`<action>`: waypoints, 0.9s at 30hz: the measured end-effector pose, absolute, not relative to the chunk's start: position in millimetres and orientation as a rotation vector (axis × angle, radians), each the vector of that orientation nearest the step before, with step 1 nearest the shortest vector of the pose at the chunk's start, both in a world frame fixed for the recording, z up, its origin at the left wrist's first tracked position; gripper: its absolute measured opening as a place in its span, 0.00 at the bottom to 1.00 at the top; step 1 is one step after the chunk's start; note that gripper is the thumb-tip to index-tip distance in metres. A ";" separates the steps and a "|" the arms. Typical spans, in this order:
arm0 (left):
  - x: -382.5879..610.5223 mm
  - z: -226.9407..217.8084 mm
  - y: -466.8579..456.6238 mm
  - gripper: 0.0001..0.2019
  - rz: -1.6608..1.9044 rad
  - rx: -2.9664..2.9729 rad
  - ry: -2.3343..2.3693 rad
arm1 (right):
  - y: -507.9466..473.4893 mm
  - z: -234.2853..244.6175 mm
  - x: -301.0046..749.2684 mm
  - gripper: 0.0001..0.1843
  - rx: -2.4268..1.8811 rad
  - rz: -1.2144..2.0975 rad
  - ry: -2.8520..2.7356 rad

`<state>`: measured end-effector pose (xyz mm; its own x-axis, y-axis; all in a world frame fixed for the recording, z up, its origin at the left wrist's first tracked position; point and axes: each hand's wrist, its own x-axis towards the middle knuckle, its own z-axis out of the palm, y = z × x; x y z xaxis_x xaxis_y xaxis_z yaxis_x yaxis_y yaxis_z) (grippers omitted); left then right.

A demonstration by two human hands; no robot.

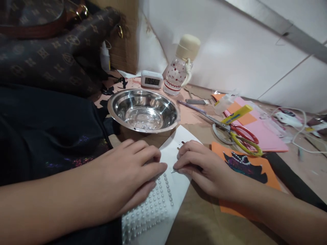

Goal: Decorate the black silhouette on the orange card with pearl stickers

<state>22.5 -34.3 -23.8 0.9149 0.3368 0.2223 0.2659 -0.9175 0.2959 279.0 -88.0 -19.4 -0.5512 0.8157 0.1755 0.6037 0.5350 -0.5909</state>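
Note:
My left hand [135,170] rests palm down over a white sheet [176,217] with rows of self-adhesive pearls [150,204]. Its fingers are slightly bent, the index finger and thumb apart. My right hand [204,166] is closed in a pinch just right of it, above the same sheet. A thin, pointed metal tip [174,170] sticks out from under its fingers; the rest of that tool is hidden in the hand. One short row of pearls lies apart from the others, below the gap between my hands.
Behind the sheet stands a steel bowl [117,112], with a digital clock [152,80] and bottle [176,73] beyond. Scissors [246,144], a yellow glue tube [236,115] and pink paper [270,137] lie right. A black cutout with pearls [245,168] sits on orange paper [216,149]. A patterned bag [51,61] fills the left.

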 end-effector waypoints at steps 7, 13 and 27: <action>22.1 -29.2 -33.0 0.13 0.357 2.810 0.429 | -90.9 -14.2 275.6 0.10 -1.146 0.532 -2.449; 20.9 -29.6 -32.8 0.13 0.341 2.804 0.410 | -116.2 1.0 272.8 0.11 -1.230 0.587 -2.490; 19.5 -29.3 -31.2 0.14 0.340 2.827 0.404 | -199.9 34.0 297.9 0.10 -1.554 1.063 -2.187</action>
